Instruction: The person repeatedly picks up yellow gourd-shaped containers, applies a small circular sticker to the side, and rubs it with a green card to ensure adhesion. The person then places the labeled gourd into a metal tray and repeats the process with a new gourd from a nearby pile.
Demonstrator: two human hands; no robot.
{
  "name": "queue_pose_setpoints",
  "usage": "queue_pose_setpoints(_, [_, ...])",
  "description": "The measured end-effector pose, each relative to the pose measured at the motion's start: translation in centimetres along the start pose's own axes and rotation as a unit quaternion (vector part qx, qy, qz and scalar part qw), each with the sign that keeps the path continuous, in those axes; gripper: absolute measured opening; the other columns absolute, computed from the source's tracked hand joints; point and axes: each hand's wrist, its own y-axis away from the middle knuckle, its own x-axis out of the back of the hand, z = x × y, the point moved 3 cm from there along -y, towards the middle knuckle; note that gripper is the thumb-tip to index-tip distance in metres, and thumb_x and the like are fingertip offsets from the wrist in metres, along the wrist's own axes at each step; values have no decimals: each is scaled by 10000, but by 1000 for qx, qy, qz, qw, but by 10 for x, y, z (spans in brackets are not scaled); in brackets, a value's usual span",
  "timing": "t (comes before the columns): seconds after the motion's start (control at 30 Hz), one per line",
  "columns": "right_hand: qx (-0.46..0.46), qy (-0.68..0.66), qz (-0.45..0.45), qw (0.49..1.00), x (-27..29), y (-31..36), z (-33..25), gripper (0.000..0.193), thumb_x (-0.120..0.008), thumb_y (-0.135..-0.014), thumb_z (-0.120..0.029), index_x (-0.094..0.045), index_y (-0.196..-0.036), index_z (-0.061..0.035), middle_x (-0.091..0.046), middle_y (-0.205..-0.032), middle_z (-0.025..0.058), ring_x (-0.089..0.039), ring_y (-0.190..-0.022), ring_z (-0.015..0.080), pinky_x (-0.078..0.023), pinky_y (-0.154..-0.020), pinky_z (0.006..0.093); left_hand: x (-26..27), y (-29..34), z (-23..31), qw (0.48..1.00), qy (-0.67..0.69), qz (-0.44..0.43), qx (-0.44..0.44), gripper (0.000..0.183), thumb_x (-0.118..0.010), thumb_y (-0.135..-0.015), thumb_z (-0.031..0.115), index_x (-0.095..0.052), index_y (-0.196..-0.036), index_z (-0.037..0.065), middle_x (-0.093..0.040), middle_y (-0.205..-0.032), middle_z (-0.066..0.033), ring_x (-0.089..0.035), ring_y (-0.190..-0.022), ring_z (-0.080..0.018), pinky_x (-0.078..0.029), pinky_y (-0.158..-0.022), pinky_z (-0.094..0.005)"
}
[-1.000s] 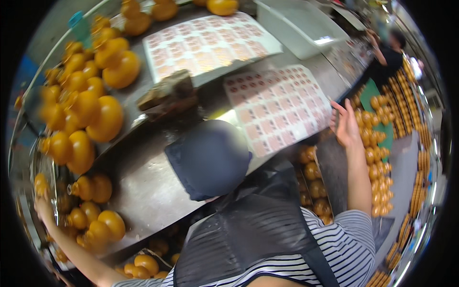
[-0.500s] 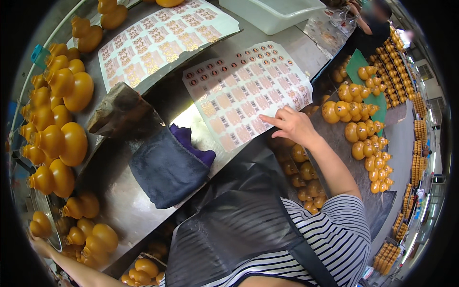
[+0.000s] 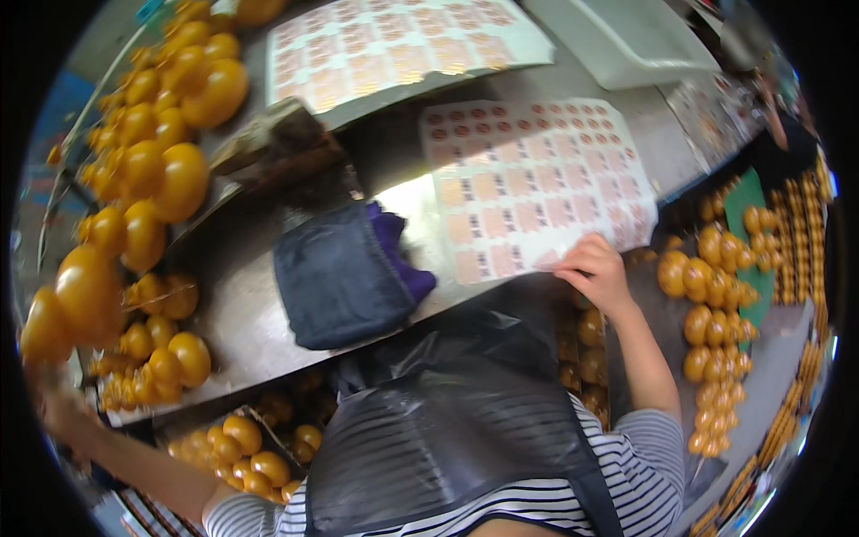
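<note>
Right hand (image 3: 598,273) right of centre, fingers pinching the lower right edge of the sticker sheet (image 3: 535,183) lying flat on the steel table (image 3: 224,268), left hand (image 3: 58,413) at lower left edge, blurred, grip indeterminable, dark cloth bundle (image 3: 344,277) centre, orange gourd-shaped toys (image 3: 170,161) upper left.

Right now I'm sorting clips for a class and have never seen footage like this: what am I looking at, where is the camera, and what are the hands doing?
There is no machine here. A camera worn on a person's head looks down through a fisheye lens, so straight edges bend. The right hand pinches the near edge of a sticker sheet lying on a metal table. The left hand reaches far left, blurred, near yellow gourd-shaped toys; whether it holds anything is unclear. A dark folded cloth and a second sticker sheet also lie there. The person wears a striped shirt.
</note>
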Motion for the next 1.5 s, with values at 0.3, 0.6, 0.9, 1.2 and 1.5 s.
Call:
queue_pose_setpoints(0.3, [-343,-387,30,855,12,-32,-27,90,-727,-853,-84,-697,-900,-13,-615,-750,-43,-515,-632,29,-397,-580,179,-205,35,171,868,288,-393,98,168,-549,-959,121,-598,-1030,-23,-612,-955,-42,-545,-906,-107,-433,-840,-245])
queue_pose_setpoints(0.6, [-375,-460,-30,804,-16,-72,-77,135,-712,-872,-128,-699,-905,2,-613,-693,-16,-510,-567,40,-412,-535,183,-263,47,186,946,233,-227,10,335,-707,-834,149,-586,-1118,18,-573,-1133,-134,-570,-1058,-291,-450,-931,-365])
queue_pose_setpoints(0.9, [-383,-468,-92,791,-47,-104,-108,157,-694,-880,-118,-699,-949,23,-647,-772,7,-540,-633,58,-446,-615,205,-215,156,214,896,331,-292,45,974,-879,-491,17,-464,-1367,114,-396,-1278,-146,-455,-1197,-351,-449,-988,-415])
queue_pose_setpoints(1.2, [342,207,63,914,-49,-144,-247,197,-717,-713,-89,-739,-901,-35,-683,-888,40,-602,-785,147,-478,-630,222,-215,160,212,908,323,-262,52,936,-805,-511,-78,-493,-1365,142,-425,-1265,-138,-469,-1174,-337,-465,-967,-390])
queue_pose_setpoints(1.5, [286,86,33,954,-58,-140,-227,271,-807,-735,-186,-730,-978,-94,-648,-789,-20,-581,-691,133,-476,-539,217,-197,160,204,876,427,-215,59,584,-820,-730,228,-613,-1262,105,-424,-1378,-181,-438,-1295,-341,-375,-1066,-455])
